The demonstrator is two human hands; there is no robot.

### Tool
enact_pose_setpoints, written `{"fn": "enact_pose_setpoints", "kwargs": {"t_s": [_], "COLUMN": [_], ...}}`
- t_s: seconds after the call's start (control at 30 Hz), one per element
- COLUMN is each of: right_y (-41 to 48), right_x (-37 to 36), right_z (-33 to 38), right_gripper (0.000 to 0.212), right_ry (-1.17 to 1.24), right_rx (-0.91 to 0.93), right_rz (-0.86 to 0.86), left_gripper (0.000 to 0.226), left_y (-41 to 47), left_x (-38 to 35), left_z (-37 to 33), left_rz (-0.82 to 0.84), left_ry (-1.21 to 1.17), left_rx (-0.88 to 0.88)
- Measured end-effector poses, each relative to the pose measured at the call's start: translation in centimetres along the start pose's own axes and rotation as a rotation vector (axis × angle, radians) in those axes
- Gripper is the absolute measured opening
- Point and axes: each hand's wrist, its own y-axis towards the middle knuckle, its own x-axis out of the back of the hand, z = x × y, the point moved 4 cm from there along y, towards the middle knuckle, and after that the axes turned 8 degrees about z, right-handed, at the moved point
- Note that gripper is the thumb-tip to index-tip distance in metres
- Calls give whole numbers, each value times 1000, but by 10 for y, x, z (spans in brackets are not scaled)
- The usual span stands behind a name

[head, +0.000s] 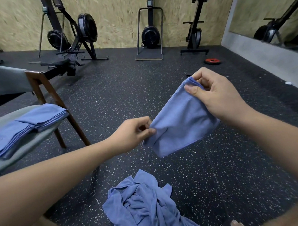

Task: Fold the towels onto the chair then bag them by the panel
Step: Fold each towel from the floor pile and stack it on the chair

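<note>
Midair, left hand (131, 134) and right hand (217, 97) pinch folded towel (180, 122) — corners gripped

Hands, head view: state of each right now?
Left hand: pinching the lower corner of the folded blue towel.
Right hand: pinching the same towel's upper corner, thumb on top.

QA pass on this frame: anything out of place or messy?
Crumpled towels lie heaped on the floor, unfolded. A red plate lies loose farther off. On the chair the stacks look tidy.
</note>
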Motion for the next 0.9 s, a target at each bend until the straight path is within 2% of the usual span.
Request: {"fn": "enact_pose_setpoints", "kwargs": {"t_s": [0.1, 0.17, 0.27, 0.47, 0.53, 0.7, 0.77, 0.83, 0.9], "right_y": [-1, -3, -4, -2, -1, -1, -2, -2, -3], "right_x": [8, 9, 8, 8, 13, 21, 22, 21, 19], "right_z": [-14, -19, -22, -20, -23, -27, -26, -24, -22], "right_gripper": [16, 15, 16, 15, 16, 17, 18, 18, 18], "right_ry": [-104, -157, -189, -176, -161, -109, -102, -106, -108], "right_rx": [-65, -93, -110, -93, -104, -116, -112, -103, -87], "right_rz": [-70, -104, -132, -161, -180, -211, -202, -188, -177], "left_gripper": [19, 14, 20, 22, 26, 60, 63, 61, 71], "left_y": [-2, 0, 2, 0, -3, -6, -7, -6, -5], "left_x": [17, 28, 34, 29, 31, 38, 41, 43, 46], "left_z": [-6, -11, -16, -27, -28, -13, -6, -2, 1], "left_rz": [-145, -206, -174, -173, -153, 109, 176, 214, 197], "left_ry": [-33, -137, -347, -503, -445, -153, -37, 77, 228], "left_rx": [-40, -71, -103, -38, -16, 24, 88, 126, 123]}}
